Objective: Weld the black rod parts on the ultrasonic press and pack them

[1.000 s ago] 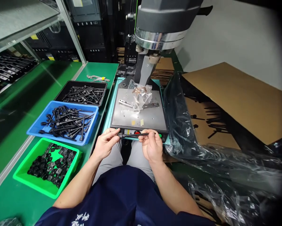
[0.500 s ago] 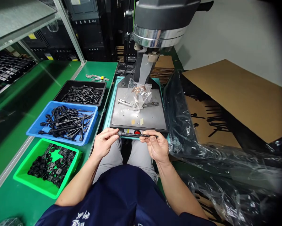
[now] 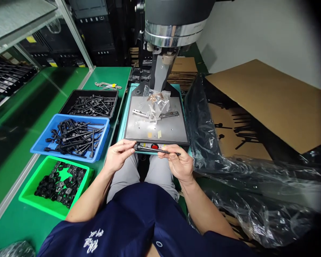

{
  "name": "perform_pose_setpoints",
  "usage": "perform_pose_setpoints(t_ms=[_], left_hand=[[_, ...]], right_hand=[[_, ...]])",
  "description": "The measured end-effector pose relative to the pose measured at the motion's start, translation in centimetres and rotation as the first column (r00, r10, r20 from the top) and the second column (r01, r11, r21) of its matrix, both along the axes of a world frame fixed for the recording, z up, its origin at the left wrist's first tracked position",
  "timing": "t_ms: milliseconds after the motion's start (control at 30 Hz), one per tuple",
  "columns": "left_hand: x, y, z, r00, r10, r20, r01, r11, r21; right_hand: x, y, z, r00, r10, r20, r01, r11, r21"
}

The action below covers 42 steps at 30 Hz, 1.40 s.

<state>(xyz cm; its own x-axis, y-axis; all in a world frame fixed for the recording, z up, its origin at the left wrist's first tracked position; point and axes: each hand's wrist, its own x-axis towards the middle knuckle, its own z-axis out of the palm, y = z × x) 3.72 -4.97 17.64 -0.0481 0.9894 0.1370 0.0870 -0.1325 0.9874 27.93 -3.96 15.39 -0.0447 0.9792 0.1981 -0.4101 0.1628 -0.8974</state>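
Green workbench (image 3: 112, 74), black rod (image 3: 149, 149), left hand (image 3: 117, 156) pinching thick end (image 3: 137, 146), right hand (image 3: 181, 162) gripping shaft (image 3: 156, 150)

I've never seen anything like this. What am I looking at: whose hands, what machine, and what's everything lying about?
There's no robot here: a person works bare-handed, and a camera worn on their head looks forward and down. The left hand pinches the thick end of a slim black rod; the right hand holds it near the thin end. Ahead is a machine with a flat metal plate, where crumpled clear plastic lies. On the green bench to the left, the black tray and blue tray hold similar rods, while the green tray holds small black parts.
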Motion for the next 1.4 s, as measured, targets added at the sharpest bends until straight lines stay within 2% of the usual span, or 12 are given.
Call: perform_pose_setpoints(t_ms=[133, 233, 333, 433, 533, 633, 733, 833, 933, 1000, 1133, 1400], left_hand=[[0.5, 0.6, -0.1, 1.000, -0.007, -0.005, 0.008, 1.000, 0.007], [1.3, 1.6, -0.3, 0.995, 0.098, -0.005, -0.098, 0.994, 0.043], [2.1, 2.9, -0.3, 0.981, 0.192, -0.037, -0.188, 0.978, 0.095], [3.0, 4.1, -0.5, 0.981, 0.072, -0.181, -0.045, 0.988, 0.149], [4.5, 4.8, -1.1, 0.941, -0.125, -0.313, 0.193, 0.961, 0.196], [6.1, 5.6, -1.9, 0.896, -0.213, -0.389, 0.322, 0.916, 0.238], [6.2, 7.2, -2.6, 0.885, -0.172, -0.432, 0.309, 0.912, 0.270], [4.1, 10.3, -3.5, 0.894, 0.003, -0.448, 0.116, 0.964, 0.239], [1.5, 13.9, -5.2, 0.818, 0.208, -0.536, -0.178, 0.978, 0.108], [0.3, 15.9, -6.5, 0.748, 0.203, -0.632, -0.274, 0.961, -0.016], [-0.2, 18.2, -8.6, 0.724, 0.023, -0.689, -0.243, 0.944, -0.223], [-0.6, 18.5, -9.2, 0.810, 0.047, -0.585, -0.244, 0.934, -0.262]], right_hand=[[-0.4, 0.1, -1.1, 0.996, -0.008, -0.088, 0.002, 0.998, -0.065], [-0.4, 0.3, -2.0, 0.993, -0.025, -0.119, 0.010, 0.992, -0.126], [0.3, 0.7, -2.7, 0.997, 0.059, 0.054, -0.049, 0.984, -0.171], [0.6, 1.1, -3.1, 0.919, 0.300, 0.256, -0.228, 0.934, -0.276], [-0.3, 1.6, -3.0, 0.899, 0.414, 0.143, -0.339, 0.865, -0.369], [-1.4, 2.7, -2.7, 0.947, 0.299, 0.113, -0.248, 0.910, -0.334], [-1.1, 5.0, -2.5, 0.969, 0.171, 0.177, -0.112, 0.947, -0.300], [0.5, 9.1, -2.2, 0.968, 0.021, 0.251, 0.064, 0.943, -0.326], [1.7, 14.0, -2.2, 0.924, -0.078, 0.373, 0.191, 0.942, -0.275], [1.5, 17.0, -2.4, 0.899, -0.091, 0.429, 0.206, 0.951, -0.229], [-0.5, 20.8, -3.0, 0.885, -0.064, 0.462, 0.166, 0.969, -0.182], [-2.4, 21.5, -3.0, 0.850, -0.189, 0.491, 0.199, 0.979, 0.033]])
